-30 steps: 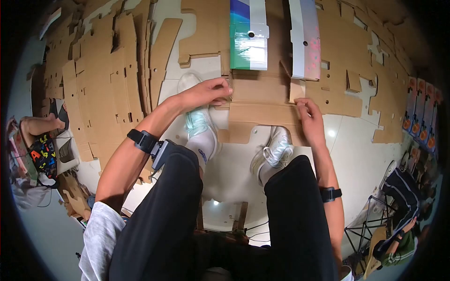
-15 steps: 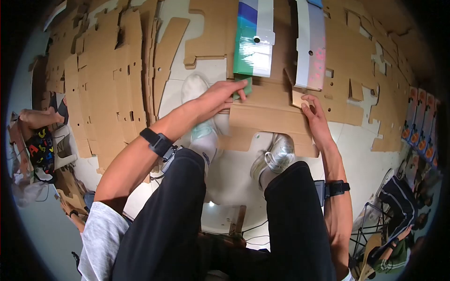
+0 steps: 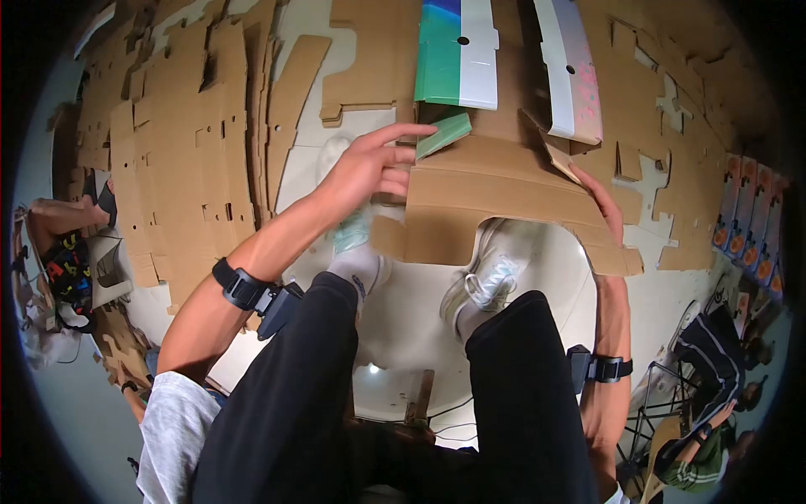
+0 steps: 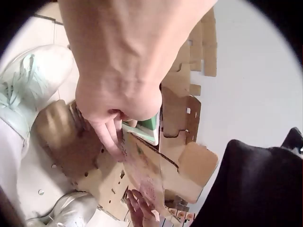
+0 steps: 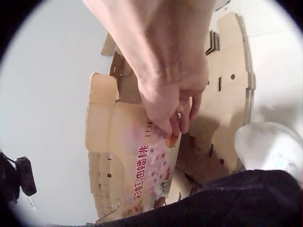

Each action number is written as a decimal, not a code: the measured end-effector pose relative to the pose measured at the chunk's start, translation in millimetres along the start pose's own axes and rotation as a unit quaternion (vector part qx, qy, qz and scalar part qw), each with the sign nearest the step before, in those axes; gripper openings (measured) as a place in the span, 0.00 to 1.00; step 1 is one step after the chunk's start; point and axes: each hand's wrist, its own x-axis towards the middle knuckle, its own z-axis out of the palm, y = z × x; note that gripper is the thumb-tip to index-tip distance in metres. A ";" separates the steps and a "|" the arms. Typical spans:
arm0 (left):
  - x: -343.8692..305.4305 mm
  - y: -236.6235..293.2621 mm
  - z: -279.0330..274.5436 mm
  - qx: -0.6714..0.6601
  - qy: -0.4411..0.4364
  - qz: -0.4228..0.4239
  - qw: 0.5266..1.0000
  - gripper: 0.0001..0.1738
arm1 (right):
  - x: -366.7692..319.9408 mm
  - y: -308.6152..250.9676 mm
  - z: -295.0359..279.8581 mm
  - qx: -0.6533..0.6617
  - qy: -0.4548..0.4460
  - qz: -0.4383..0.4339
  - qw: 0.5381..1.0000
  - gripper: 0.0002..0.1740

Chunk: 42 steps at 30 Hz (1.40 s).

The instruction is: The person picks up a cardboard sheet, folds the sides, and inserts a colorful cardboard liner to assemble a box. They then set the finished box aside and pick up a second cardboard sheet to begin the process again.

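Note:
Before me is a partly folded cardboard box, its brown front panel (image 3: pixel 504 189) raised toward me. My left hand (image 3: pixel 357 172) is at the panel's left end, fingers fairly straight, the index touching a small green flap (image 3: pixel 445 137). At the right end, my right hand (image 3: pixel 606 210) holds the panel's edge beside a tan flap (image 3: pixel 561 160); part of this hand is hidden behind the cardboard. In the right wrist view its fingers bend over the edge of the printed outer face (image 5: pixel 147 165). Two printed side walls, one green and white (image 3: pixel 457 50), one white and pink (image 3: pixel 564 71), stand farther back.
Flat cardboard sheets (image 3: pixel 180 143) lie stacked at the left, with more cut cardboard (image 3: pixel 634 109) at the right. My white shoes (image 3: pixel 487 286) are close to the panel. Printed boxes (image 3: pixel 750 227) stand at the far right, and other people sit at both sides.
The front panel has come up and tilted toward me, its right end with the right hand moving rightward. The left hand's fingers have spread, and the green flap sits higher and angled.

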 end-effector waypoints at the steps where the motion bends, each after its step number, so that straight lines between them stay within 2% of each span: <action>1: 2.0 -9.2 -6.1 0.105 -0.003 0.092 0.990 0.26 | -2.2 0.3 -2.3 -0.031 0.011 -0.024 0.999 0.27; 3: 0.2 -25.0 -15.4 0.308 -0.005 0.267 0.913 0.27 | -10.0 -6.7 -0.2 -0.140 0.018 -0.049 0.989 0.26; 4: -5.1 -21.8 -13.9 0.363 0.023 0.251 0.897 0.27 | -14.1 -10.2 4.0 -0.193 0.021 -0.060 0.979 0.25; 6: -17.4 -12.1 -11.8 0.469 0.078 0.212 0.854 0.27 | -21.4 -19.3 12.4 -0.280 -0.034 -0.078 0.956 0.24; 7: -21.6 -7.4 -13.2 0.508 0.066 0.217 0.831 0.27 | -25.6 -24.4 18.2 -0.322 -0.061 -0.085 0.941 0.23; 8: -25.8 -3.2 -16.2 0.546 0.054 0.222 0.806 0.27 | -30.5 -30.1 29.7 -0.302 -0.071 -0.050 0.949 0.23; 9: -28.7 -1.5 -20.7 0.582 0.042 0.226 0.780 0.27 | -35.0 -29.4 33.1 -0.330 -0.082 -0.057 0.939 0.24; 10: -28.9 -1.3 -26.2 0.605 0.040 0.238 0.759 0.20 | -39.0 -27.5 35.5 -0.357 -0.093 -0.064 0.927 0.24; 12: -33.8 0.3 -29.9 0.638 0.033 0.336 0.692 0.18 | -47.0 -27.6 39.9 -0.435 -0.103 -0.083 0.891 0.26; 13: -36.4 2.0 -29.6 0.650 0.026 0.384 0.655 0.18 | -49.1 -25.7 42.6 -0.465 -0.068 -0.148 0.870 0.27; 14: -39.2 4.2 -28.6 0.645 0.014 0.369 0.669 0.12 | -50.4 -21.8 45.4 -0.493 -0.033 -0.212 0.843 0.27; 15: -37.3 4.4 -32.1 0.655 -0.011 0.368 0.660 0.11 | -51.0 -19.4 47.2 -0.517 0.001 -0.276 0.810 0.28; 17: -31.0 3.4 -41.1 0.674 -0.059 0.364 0.640 0.10 | -48.0 -16.5 47.7 -0.503 -0.046 -0.258 0.823 0.24; 20: -24.7 -6.3 -40.9 0.657 -0.033 0.366 0.658 0.12 | -35.0 -0.2 44.5 -0.470 -0.087 -0.268 0.836 0.20; 23: -16.9 -15.9 -44.2 0.568 -0.008 0.360 0.740 0.14 | -27.4 8.6 43.4 -0.431 -0.088 -0.259 0.860 0.16; 26: -4.1 -23.1 -44.1 0.469 0.041 0.308 0.827 0.13 | -21.8 8.8 46.9 -0.407 -0.055 -0.260 0.874 0.13; 28: -6.1 -12.8 -33.5 0.488 0.101 0.252 0.830 0.16 | -18.2 10.9 50.8 -0.364 -0.022 -0.258 0.895 0.11; 29: -7.3 -6.8 -27.6 0.497 0.131 0.223 0.828 0.17 | -18.1 8.9 54.0 -0.332 0.006 -0.188 0.924 0.10; 31: 3.1 -10.5 -28.5 0.426 0.160 0.228 0.861 0.19 | -18.8 4.3 59.5 -0.262 0.063 -0.045 0.962 0.08; 32: 9.2 -12.7 -28.7 0.390 0.174 0.229 0.875 0.20 | -16.2 7.2 60.7 -0.199 0.086 -0.018 0.976 0.10; 34: 16.9 -15.5 -28.2 0.442 0.196 0.241 0.841 0.23 | -2.7 14.9 63.7 -0.072 0.131 0.034 0.988 0.15; 35: 19.9 -15.5 -27.7 0.468 0.206 0.247 0.823 0.25 | 3.3 14.4 63.8 -0.063 0.152 0.036 0.986 0.17; 40: 25.7 -18.5 -24.5 0.441 0.218 0.190 0.850 0.34 | 21.0 -11.3 73.0 -0.067 0.232 0.039 0.970 0.33; 42: 25.4 -19.6 -23.0 0.435 0.223 0.188 0.852 0.37 | 24.7 -15.9 72.0 -0.131 0.221 0.010 0.966 0.31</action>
